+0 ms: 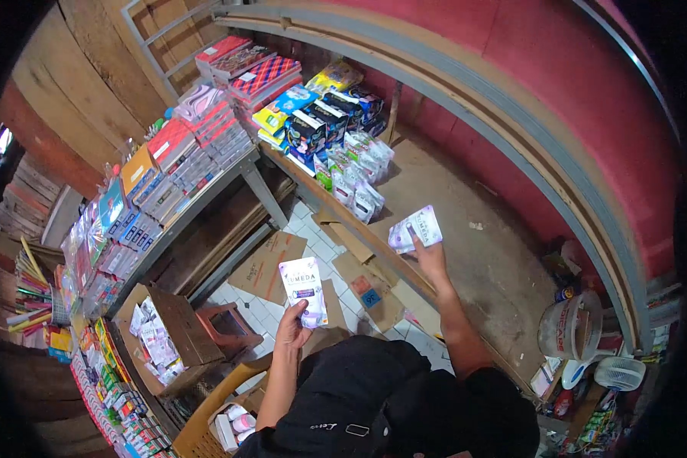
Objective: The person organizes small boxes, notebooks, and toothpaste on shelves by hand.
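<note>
My left hand [291,327] grips a white and purple pouch [301,279] marked "YUMEDA" by its lower edge, thumb on the front. A second pouch of the same kind [418,227] is in my right hand [427,258], held over the wooden shelf board [481,259] near its front edge. To the left of that pouch, a group of upright white pouches [355,183], some with green, stands on the same board. Behind them sit dark and blue packs [324,122].
Stacked notebooks [183,145] fill the shelf at left. An open cardboard box [187,328] of pouches stands beside a reddish stool [233,328]. Flattened cardboard [271,259] lies on the tiled floor. At right are a clear tub [569,328] and a white fan [620,373].
</note>
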`<act>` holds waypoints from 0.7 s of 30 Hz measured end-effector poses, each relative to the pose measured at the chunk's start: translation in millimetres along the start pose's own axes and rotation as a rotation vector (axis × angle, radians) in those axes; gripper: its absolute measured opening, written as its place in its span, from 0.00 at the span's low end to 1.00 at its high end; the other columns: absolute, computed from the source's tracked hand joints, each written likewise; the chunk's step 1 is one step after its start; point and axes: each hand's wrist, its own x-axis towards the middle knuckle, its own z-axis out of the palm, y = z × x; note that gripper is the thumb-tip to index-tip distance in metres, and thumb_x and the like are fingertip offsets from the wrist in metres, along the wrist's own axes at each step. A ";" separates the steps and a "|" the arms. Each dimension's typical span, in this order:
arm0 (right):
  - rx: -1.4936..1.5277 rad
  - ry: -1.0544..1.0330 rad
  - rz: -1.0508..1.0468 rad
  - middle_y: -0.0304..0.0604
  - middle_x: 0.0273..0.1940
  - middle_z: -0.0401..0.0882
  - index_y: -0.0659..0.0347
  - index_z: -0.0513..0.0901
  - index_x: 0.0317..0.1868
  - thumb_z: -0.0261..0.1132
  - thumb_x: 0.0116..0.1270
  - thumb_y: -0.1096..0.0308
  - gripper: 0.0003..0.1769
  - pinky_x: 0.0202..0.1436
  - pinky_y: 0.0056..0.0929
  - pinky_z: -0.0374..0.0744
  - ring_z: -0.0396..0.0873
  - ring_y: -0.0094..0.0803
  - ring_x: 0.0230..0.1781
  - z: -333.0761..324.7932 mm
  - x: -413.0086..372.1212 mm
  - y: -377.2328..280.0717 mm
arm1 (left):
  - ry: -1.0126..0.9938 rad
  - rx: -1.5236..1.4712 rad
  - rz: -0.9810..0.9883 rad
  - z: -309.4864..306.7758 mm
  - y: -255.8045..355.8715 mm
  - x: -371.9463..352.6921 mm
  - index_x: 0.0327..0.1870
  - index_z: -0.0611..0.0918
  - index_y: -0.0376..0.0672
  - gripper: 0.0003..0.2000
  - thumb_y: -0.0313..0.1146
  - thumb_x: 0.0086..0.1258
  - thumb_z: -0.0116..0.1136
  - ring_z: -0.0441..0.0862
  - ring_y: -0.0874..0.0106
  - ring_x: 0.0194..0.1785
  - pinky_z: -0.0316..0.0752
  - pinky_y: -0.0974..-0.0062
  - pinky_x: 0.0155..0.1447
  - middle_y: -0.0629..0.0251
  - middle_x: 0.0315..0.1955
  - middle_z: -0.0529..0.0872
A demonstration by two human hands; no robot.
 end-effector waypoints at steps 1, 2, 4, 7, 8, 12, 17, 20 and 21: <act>-0.181 -0.008 -0.055 0.53 0.40 0.83 0.73 0.78 0.50 0.61 0.69 0.68 0.16 0.39 0.36 0.83 0.84 0.41 0.42 -5.9 14.9 2.0 | -0.001 0.033 0.013 1.3 -0.9 0.9 0.56 0.75 0.34 0.20 0.30 0.65 0.62 0.83 0.62 0.49 0.77 0.63 0.58 0.57 0.47 0.84; -0.398 0.007 -0.058 0.57 0.40 0.83 0.73 0.78 0.49 0.61 0.68 0.65 0.18 0.41 0.39 0.82 0.83 0.46 0.42 -8.6 28.2 5.9 | 0.004 0.046 0.009 2.6 0.0 1.8 0.56 0.75 0.34 0.19 0.30 0.65 0.62 0.83 0.62 0.50 0.77 0.62 0.58 0.57 0.47 0.84; -0.840 0.032 -0.060 0.64 0.39 0.82 0.74 0.78 0.48 0.62 0.67 0.59 0.22 0.45 0.45 0.79 0.81 0.57 0.44 -5.4 49.8 -0.2 | 0.016 0.063 0.002 6.9 2.6 3.0 0.55 0.76 0.34 0.19 0.31 0.65 0.62 0.82 0.63 0.50 0.76 0.62 0.59 0.57 0.47 0.84; -0.819 0.055 -0.130 0.66 0.41 0.80 0.73 0.79 0.47 0.60 0.67 0.51 0.27 0.47 0.49 0.77 0.79 0.61 0.46 12.3 83.3 17.4 | 0.009 0.105 0.041 17.5 7.9 2.5 0.55 0.76 0.34 0.18 0.32 0.66 0.61 0.82 0.64 0.51 0.75 0.62 0.60 0.57 0.47 0.84; -0.853 0.040 -0.104 0.65 0.41 0.81 0.73 0.79 0.47 0.60 0.67 0.52 0.26 0.47 0.49 0.77 0.79 0.61 0.46 18.5 91.8 18.9 | 0.013 0.112 0.055 19.5 9.4 1.9 0.55 0.76 0.34 0.18 0.32 0.66 0.61 0.82 0.64 0.51 0.75 0.62 0.60 0.57 0.47 0.84; -0.849 -0.038 -0.131 0.65 0.42 0.81 0.73 0.79 0.47 0.61 0.67 0.54 0.25 0.48 0.48 0.76 0.79 0.62 0.46 40.5 116.0 23.8 | 0.060 0.093 0.128 23.4 10.5 -11.2 0.55 0.76 0.34 0.19 0.32 0.65 0.61 0.82 0.63 0.51 0.75 0.62 0.60 0.57 0.48 0.83; -0.765 -0.148 -0.231 0.64 0.42 0.81 0.71 0.79 0.47 0.59 0.68 0.59 0.20 0.49 0.48 0.76 0.78 0.62 0.46 50.5 136.3 46.3 | 0.128 0.033 0.202 1.5 8.2 -32.3 0.56 0.75 0.35 0.19 0.30 0.65 0.61 0.82 0.63 0.51 0.76 0.62 0.59 0.58 0.48 0.83; -0.813 -0.172 -0.216 0.63 0.43 0.81 0.67 0.79 0.50 0.58 0.68 0.62 0.17 0.49 0.48 0.76 0.78 0.62 0.47 56.9 135.3 42.8 | 0.171 0.017 0.248 2.3 8.1 -43.1 0.55 0.75 0.35 0.18 0.30 0.65 0.61 0.82 0.63 0.51 0.76 0.63 0.59 0.58 0.48 0.83; -0.836 -0.171 -0.179 0.62 0.44 0.81 0.65 0.79 0.51 0.58 0.68 0.63 0.17 0.49 0.48 0.76 0.77 0.61 0.48 57.8 135.0 39.1 | 0.206 -0.011 0.244 -1.4 7.8 -44.7 0.54 0.76 0.34 0.18 0.30 0.65 0.61 0.82 0.63 0.51 0.77 0.64 0.58 0.57 0.47 0.84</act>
